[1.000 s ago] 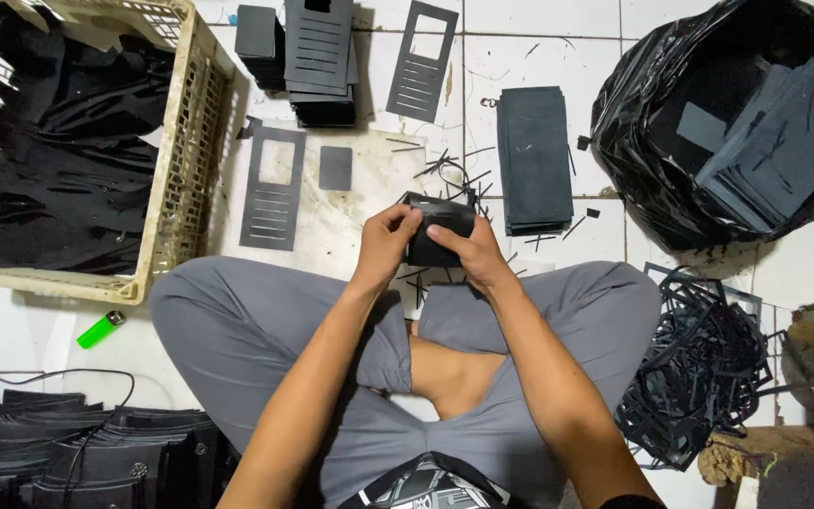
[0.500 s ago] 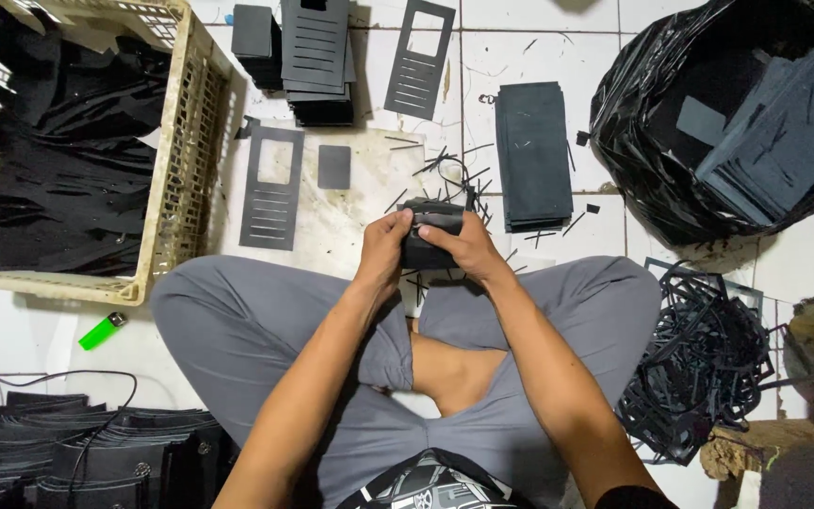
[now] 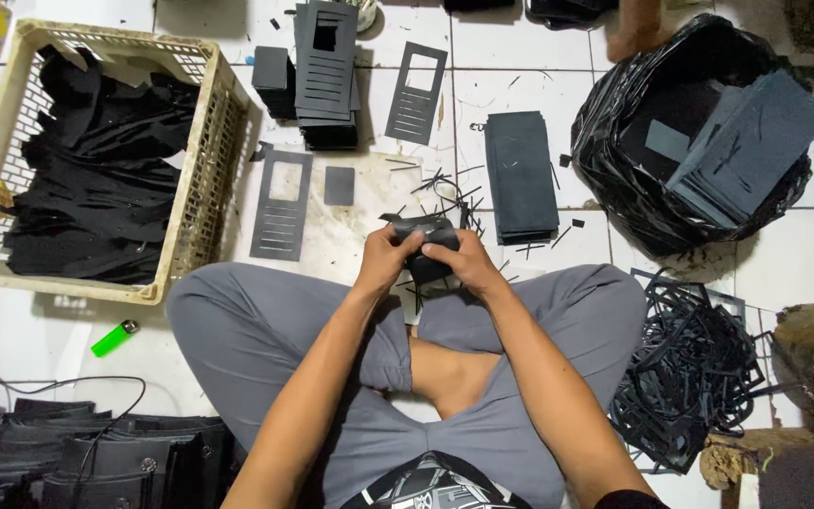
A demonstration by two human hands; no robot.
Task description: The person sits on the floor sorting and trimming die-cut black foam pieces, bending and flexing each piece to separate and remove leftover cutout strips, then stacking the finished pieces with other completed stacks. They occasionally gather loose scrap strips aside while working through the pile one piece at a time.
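Observation:
I sit cross-legged on a tiled floor. My left hand (image 3: 390, 257) and my right hand (image 3: 468, 261) both grip one dark foam piece (image 3: 426, 238) held above my shins. The fingers of both hands curl over its edges, and part of the piece is hidden under them. Thin black offcut strips (image 3: 445, 188) lie scattered on the floor just beyond the hands. A cut-out foam frame (image 3: 281, 204) and a small dark rectangle (image 3: 338, 186) lie flat to the left of the hands.
A cream plastic crate (image 3: 198, 179) of black scraps stands at left. Stacks of cut foam sheets (image 3: 324, 66) and a flat pile (image 3: 518, 176) lie ahead. A black bag (image 3: 633, 160) holds grey sheets at right, tangled offcuts (image 3: 694, 363) below it. A green lighter (image 3: 113, 338) lies near my left knee.
Both hands have shifted slightly on the dark piece, working it between the fingers; their place above my legs is the same.

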